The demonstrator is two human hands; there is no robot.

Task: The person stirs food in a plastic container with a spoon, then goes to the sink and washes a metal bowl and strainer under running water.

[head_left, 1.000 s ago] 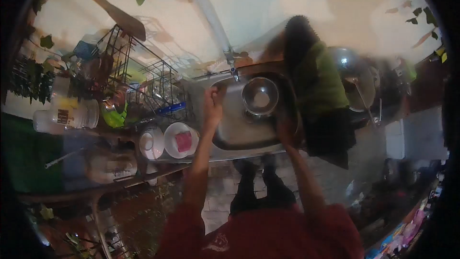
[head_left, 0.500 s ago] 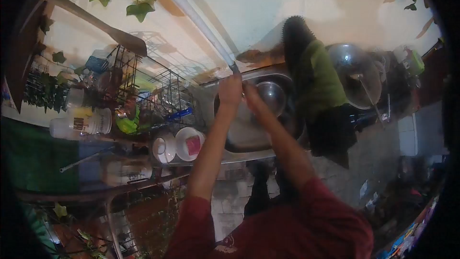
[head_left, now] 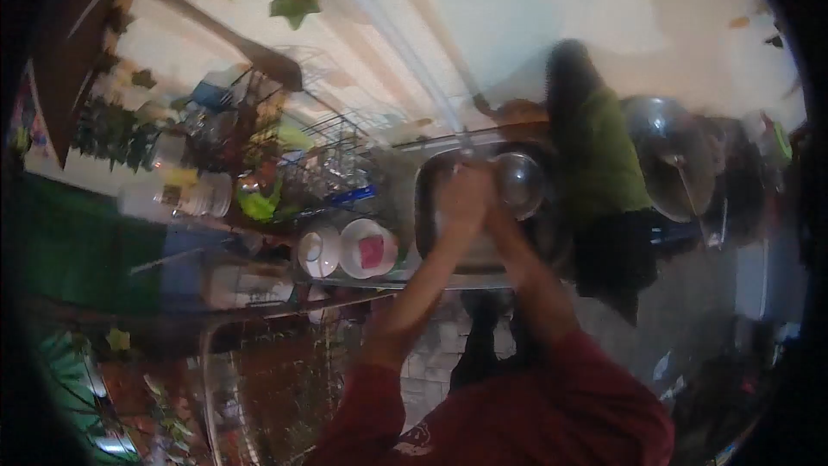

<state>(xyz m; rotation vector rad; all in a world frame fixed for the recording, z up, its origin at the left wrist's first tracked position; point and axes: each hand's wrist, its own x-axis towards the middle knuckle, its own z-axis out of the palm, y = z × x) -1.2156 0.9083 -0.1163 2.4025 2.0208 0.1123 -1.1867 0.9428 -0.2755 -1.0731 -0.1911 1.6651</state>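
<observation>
Both hands are over the metal sink (head_left: 429,237), close together and touching, just below the lower end of a white pipe (head_left: 435,99). My left hand (head_left: 464,188) lies across the front, and my right hand (head_left: 490,192) presses against its right side, partly hidden behind it. The fingers of both are smeared by motion, and whether anything is between them cannot be made out. A round metal bowl (head_left: 520,183) sits in the sink, right beside my right hand.
Left of the sink stand two white tubs (head_left: 319,255), one holding a pink block (head_left: 372,251). Behind them is a wire rack (head_left: 332,151) with dishes. A green cloth (head_left: 612,151) hangs to the right, beside a large metal pan (head_left: 668,134). A wooden paddle (head_left: 272,65) hangs upper left.
My hands have come down from the pipe's end into the sink and pressed together. The whole view has shifted, so the surroundings sit farther right.
</observation>
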